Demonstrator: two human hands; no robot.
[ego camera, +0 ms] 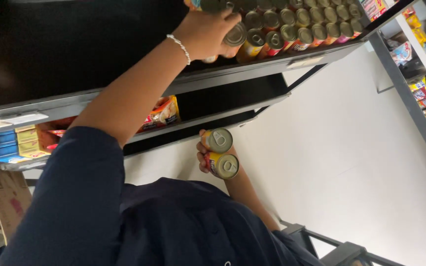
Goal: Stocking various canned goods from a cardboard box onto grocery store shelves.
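Reaching up toward twelve o'clock, the left hand [205, 32] grips one can [235, 35] on the shelf [252, 71], while the right hand [207, 155] holds two cans [221, 152] lower down, near five o'clock.

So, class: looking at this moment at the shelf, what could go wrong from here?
1. The left hand grips a can at the shelf edge; it might slip or knock the packed row of cans.
2. The right hand holds two stacked cans at once; one could drop.
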